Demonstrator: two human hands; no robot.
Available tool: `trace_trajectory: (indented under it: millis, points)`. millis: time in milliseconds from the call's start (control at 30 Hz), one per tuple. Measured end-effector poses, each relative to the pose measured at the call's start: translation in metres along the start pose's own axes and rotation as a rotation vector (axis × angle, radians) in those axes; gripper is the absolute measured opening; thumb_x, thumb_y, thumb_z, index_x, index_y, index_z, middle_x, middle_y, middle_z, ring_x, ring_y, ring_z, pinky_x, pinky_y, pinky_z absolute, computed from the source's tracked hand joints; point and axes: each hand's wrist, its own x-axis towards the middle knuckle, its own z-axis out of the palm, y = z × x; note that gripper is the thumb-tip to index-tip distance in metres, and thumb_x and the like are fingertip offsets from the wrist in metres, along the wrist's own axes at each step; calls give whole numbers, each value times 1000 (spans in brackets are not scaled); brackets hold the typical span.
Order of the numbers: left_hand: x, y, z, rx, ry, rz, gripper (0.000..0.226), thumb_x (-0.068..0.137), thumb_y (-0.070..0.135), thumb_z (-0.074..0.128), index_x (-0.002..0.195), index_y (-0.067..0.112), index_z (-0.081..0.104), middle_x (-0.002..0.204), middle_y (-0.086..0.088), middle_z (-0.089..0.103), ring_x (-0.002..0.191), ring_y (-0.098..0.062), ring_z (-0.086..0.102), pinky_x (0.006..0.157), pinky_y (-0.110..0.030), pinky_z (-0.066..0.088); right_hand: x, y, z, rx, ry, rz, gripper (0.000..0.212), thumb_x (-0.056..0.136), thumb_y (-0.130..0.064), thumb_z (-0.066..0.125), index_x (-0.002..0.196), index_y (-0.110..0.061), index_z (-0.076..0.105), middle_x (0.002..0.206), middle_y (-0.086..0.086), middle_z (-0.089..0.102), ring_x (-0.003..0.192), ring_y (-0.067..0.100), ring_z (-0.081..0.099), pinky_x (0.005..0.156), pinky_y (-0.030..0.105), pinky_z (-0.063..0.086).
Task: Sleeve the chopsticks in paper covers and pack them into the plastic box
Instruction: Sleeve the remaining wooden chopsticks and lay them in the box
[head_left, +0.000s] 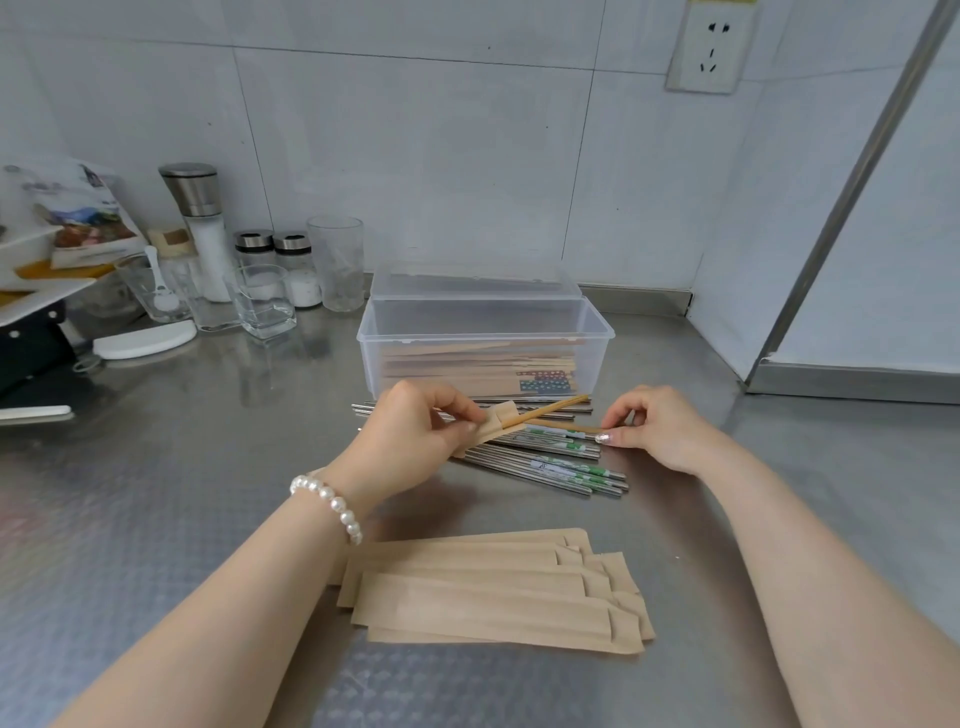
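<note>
My left hand pinches the open mouth of a brown paper cover, most of it hidden under the hand. A pair of wooden chopsticks sticks partly out of that cover; my right hand pinches their far ends. Beneath both hands lies a loose pile of metal chopsticks with green-printed ends. Just behind stands the clear plastic box, lid open, holding several sleeved chopsticks. A fanned stack of empty paper covers lies close to me.
On the steel counter at back left stand drinking glasses, salt shakers, a grinder and a white lid. A tiled wall runs behind. At right a metal-framed panel meets the counter.
</note>
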Motion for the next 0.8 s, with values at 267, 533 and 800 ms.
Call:
trace_trajectory:
  millis: [267,533,800]
  points:
    - [2,-3,-2,14,-6,1,31,64,12,80,69,30,54,72,8,63,61,-4,53,63,-19,43,-3,-8,-12,704,287,-49,14,83,4,60,75,-8,61,52,-3,61,43,1,48,45,12,36]
    - [4,-4,-5,5,-43,-44,30,67,12,79,72,25,52,64,11,65,49,1,49,55,-16,40,1,-3,-33,1454,563,77,33,97,-35,42,73,-13,48,39,-4,40,36,9,30,40,16,23]
    - [3,-1,-8,1,-30,-41,31,70,9,76,70,24,50,64,10,66,46,6,51,52,-7,38,1,-3,-34,1365,672,87,38,99,-35,38,68,-13,43,35,-3,34,33,9,26,39,17,17]
